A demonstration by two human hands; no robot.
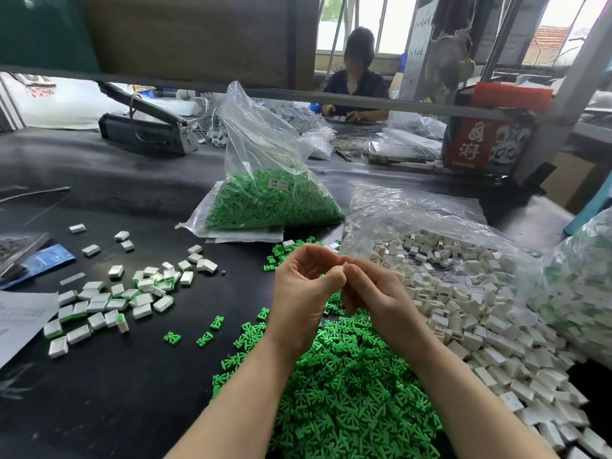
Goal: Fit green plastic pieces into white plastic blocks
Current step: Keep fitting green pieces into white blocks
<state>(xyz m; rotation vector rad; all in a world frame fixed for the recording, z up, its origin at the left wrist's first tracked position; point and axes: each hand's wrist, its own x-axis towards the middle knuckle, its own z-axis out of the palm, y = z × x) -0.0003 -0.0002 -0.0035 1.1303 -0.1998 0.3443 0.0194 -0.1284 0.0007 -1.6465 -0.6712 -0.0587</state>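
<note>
Both hands met over a black work table (139,385), pinching one small white plastic block (344,264).

The left hand (303,286) and right hand (371,293) had fingers curled, fingertips closed on the block; whether a green piece sat in it could not be told. Loose green plastic pieces (351,392) were heaped beneath the wrists; loose white rectangular plastic blocks (480,313) lay to the right, spilling from a clear plastic bag (430,220). Fitted white-and-green blocks (109,303) were scattered left. A clear bag of green pieces (271,200) stood behind.

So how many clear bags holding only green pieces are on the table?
1. The green-piece bag stands behind the hands, left of the open bag of white blocks. A bag at the far right edge shows some green, contents unclear.
</note>
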